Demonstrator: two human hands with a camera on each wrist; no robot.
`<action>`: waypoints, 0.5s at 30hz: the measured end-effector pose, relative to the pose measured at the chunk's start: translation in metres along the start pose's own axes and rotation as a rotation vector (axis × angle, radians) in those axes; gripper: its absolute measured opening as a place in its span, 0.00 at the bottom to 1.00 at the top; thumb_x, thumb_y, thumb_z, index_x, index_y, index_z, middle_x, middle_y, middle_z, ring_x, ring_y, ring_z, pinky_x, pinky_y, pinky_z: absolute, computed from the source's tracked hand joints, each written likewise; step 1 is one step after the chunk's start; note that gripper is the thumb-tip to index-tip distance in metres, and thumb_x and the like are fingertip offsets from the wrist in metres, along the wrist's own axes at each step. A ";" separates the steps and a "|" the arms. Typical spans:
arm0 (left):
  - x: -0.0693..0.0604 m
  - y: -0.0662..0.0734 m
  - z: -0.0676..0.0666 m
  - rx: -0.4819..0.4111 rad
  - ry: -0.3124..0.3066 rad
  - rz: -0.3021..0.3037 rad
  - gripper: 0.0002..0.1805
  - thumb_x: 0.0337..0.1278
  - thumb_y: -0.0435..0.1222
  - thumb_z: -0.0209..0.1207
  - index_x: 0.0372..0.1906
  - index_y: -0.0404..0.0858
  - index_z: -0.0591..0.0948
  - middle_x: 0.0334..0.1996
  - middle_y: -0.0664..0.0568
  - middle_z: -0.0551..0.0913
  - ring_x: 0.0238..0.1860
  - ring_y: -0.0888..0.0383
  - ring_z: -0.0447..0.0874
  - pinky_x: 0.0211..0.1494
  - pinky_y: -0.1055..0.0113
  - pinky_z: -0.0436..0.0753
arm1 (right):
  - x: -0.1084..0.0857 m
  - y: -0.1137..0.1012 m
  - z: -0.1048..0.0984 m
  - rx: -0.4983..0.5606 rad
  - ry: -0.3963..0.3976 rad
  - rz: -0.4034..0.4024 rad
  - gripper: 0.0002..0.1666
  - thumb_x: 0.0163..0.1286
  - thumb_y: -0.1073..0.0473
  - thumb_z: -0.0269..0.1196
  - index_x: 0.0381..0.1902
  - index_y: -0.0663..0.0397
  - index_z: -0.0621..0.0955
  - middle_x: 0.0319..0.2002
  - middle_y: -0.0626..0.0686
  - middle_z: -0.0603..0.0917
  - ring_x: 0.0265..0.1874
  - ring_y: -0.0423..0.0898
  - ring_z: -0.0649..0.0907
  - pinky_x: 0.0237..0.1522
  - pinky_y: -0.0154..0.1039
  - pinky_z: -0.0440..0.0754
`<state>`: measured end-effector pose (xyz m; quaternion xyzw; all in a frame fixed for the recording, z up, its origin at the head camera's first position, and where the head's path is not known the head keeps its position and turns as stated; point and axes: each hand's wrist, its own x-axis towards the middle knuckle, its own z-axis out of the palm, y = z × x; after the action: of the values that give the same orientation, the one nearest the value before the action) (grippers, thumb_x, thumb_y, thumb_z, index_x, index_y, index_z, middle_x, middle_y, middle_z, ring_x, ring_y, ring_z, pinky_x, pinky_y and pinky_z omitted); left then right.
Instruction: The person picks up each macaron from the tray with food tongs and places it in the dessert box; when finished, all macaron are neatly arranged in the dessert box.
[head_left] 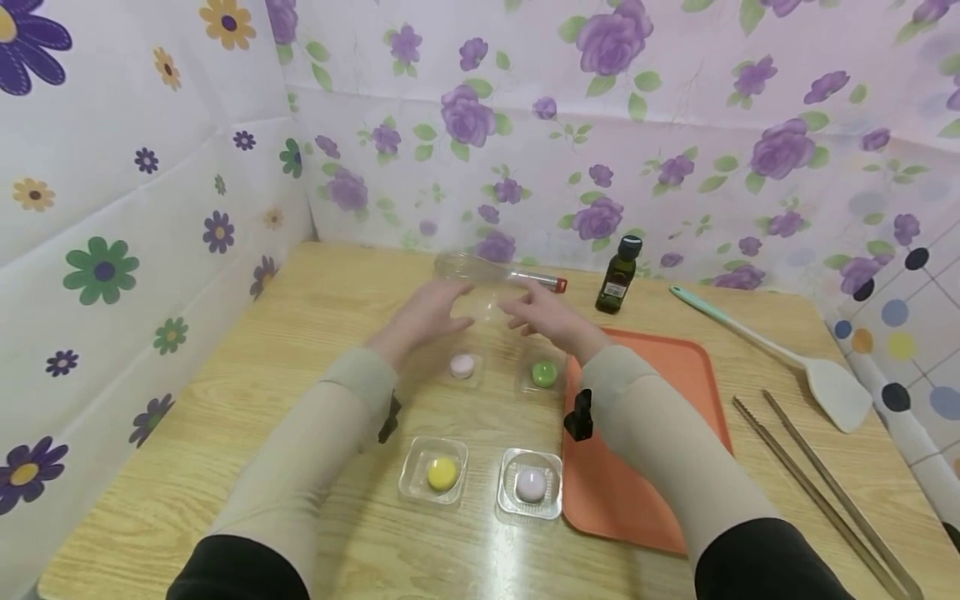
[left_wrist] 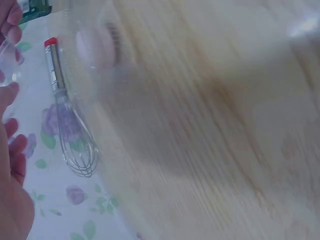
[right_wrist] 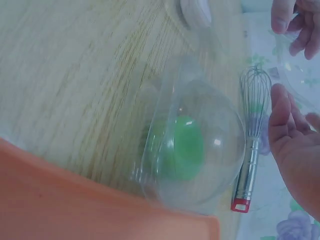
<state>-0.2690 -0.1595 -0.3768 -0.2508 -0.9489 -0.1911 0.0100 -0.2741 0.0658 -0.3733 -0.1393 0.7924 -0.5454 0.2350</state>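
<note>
Both hands are raised over the far middle of the table with a clear domed plastic lid (right_wrist: 300,70) between them. My left hand (head_left: 429,317) holds its left side and my right hand (head_left: 555,318) its right side, thumbs near the rim. Below them, a pink macaron (head_left: 462,365) sits in a clear square tray. Beside it, under the right wrist, a green macaron (head_left: 544,374) lies in a clear box with a domed lid (right_wrist: 220,135) over it. Nearer, a yellow macaron (head_left: 442,473) and a pale lilac macaron (head_left: 531,484) sit in clear square containers.
A whisk (head_left: 536,279) lies behind the hands, with a dark bottle (head_left: 618,277) to its right. An orange tray (head_left: 622,492) lies partly under the right forearm. On the right are a white spatula (head_left: 836,392) and metal tongs (head_left: 825,492). Flowered cloth walls (head_left: 465,192) border the table.
</note>
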 end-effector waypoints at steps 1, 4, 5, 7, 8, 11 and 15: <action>-0.001 0.001 -0.001 0.014 0.006 0.016 0.33 0.54 0.40 0.64 0.64 0.34 0.67 0.61 0.41 0.71 0.62 0.45 0.67 0.66 0.53 0.62 | 0.002 0.004 0.000 0.042 -0.019 0.000 0.41 0.69 0.40 0.53 0.73 0.43 0.50 0.59 0.61 0.69 0.56 0.61 0.74 0.57 0.54 0.70; -0.004 0.002 -0.003 0.059 0.030 0.077 0.35 0.53 0.38 0.64 0.66 0.35 0.66 0.62 0.41 0.71 0.62 0.45 0.68 0.66 0.53 0.63 | 0.002 0.004 0.002 0.177 -0.069 0.020 0.38 0.71 0.38 0.47 0.73 0.45 0.52 0.60 0.62 0.67 0.57 0.62 0.73 0.59 0.56 0.68; -0.005 0.003 -0.004 0.073 0.037 0.095 0.35 0.52 0.38 0.64 0.66 0.36 0.66 0.62 0.42 0.70 0.62 0.45 0.67 0.66 0.54 0.63 | 0.002 0.004 0.003 0.219 -0.077 0.030 0.38 0.71 0.36 0.45 0.72 0.46 0.53 0.60 0.63 0.67 0.56 0.62 0.73 0.59 0.56 0.67; -0.006 0.003 -0.005 0.085 0.051 0.122 0.36 0.52 0.37 0.65 0.67 0.36 0.65 0.63 0.42 0.69 0.63 0.45 0.66 0.67 0.54 0.62 | 0.001 0.003 0.004 0.287 -0.090 0.042 0.39 0.71 0.33 0.40 0.72 0.47 0.54 0.60 0.65 0.67 0.53 0.61 0.75 0.59 0.57 0.66; -0.007 0.004 -0.005 0.091 0.058 0.130 0.37 0.52 0.38 0.65 0.67 0.36 0.64 0.63 0.42 0.69 0.63 0.46 0.66 0.67 0.54 0.62 | 0.001 0.002 0.004 0.310 -0.091 0.044 0.40 0.71 0.32 0.39 0.72 0.48 0.55 0.60 0.66 0.67 0.51 0.60 0.76 0.58 0.56 0.67; -0.008 0.005 -0.005 0.105 0.085 0.162 0.36 0.53 0.39 0.64 0.66 0.35 0.65 0.63 0.42 0.69 0.63 0.45 0.66 0.67 0.55 0.62 | -0.001 0.002 0.004 0.364 -0.098 0.037 0.42 0.70 0.30 0.33 0.72 0.50 0.55 0.61 0.69 0.66 0.44 0.55 0.79 0.53 0.52 0.71; -0.010 0.007 -0.004 0.136 0.152 0.240 0.35 0.52 0.38 0.65 0.64 0.32 0.67 0.60 0.40 0.72 0.61 0.45 0.69 0.66 0.55 0.64 | -0.003 0.002 0.002 0.430 -0.126 0.027 0.41 0.71 0.32 0.33 0.72 0.51 0.55 0.59 0.72 0.68 0.39 0.52 0.80 0.44 0.43 0.77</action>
<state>-0.2575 -0.1595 -0.3720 -0.3458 -0.9195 -0.1422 0.1214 -0.2706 0.0664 -0.3750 -0.1092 0.6432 -0.6889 0.3159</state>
